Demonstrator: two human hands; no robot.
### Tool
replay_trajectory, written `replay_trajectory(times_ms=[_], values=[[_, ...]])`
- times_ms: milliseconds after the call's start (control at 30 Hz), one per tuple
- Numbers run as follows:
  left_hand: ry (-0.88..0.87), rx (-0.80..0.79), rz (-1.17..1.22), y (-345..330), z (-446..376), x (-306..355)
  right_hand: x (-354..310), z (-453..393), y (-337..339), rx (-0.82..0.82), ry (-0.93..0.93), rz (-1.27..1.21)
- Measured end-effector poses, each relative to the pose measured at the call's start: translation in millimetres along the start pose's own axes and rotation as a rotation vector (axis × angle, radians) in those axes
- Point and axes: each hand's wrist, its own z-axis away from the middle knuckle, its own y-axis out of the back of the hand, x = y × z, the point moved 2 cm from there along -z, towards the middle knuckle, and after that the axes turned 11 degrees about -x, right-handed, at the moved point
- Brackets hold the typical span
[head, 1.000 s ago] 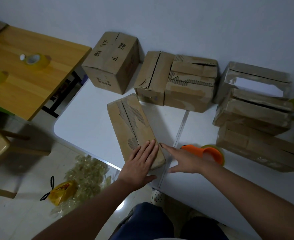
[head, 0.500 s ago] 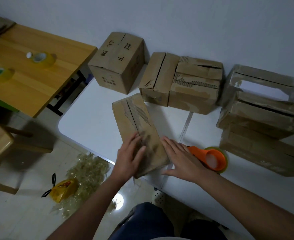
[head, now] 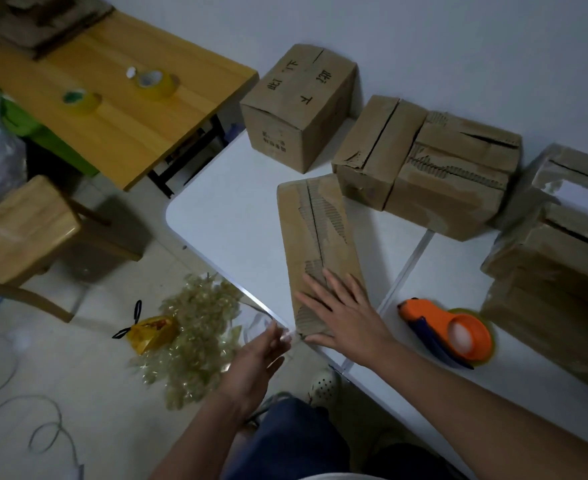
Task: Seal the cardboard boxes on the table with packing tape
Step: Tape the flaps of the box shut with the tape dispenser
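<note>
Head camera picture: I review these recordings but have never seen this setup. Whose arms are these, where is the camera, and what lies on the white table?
No machine here: a person wears the camera on the head, looking down at their own arms. The right hand lies flat on the long flat cardboard box at the edge of the white table. The left hand is off the table edge at the box's near corner, seemingly pinching clear tape there; blur hides the grip. An orange tape dispenser lies to the right. More cardboard boxes stand along the wall.

brown cardboard boxes (head: 320,244) on a white table (head: 237,216), an orange tape dispenser (head: 448,332), yellow tape rolls (head: 155,83).
</note>
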Motion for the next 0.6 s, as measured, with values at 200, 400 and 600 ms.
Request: replay_trajectory(times_ms=[200, 400, 600], values=[[-0.152, -0.008, -0.042, 2.3, 1.2, -7.4, -3.6, 2.7, 0.8, 0.021, -0.06, -0.026], [-0.341, 0.109, -0.108, -1.7, -5.8, -11.0, -4.4, 0.7, -3.0, 0.018, -0.094, -0.02], [-0.407, 0.145, -0.161, -9.7, -17.3, -7.6, -3.4, 1.1, -4.1, 0.032, -0.082, -0.031]])
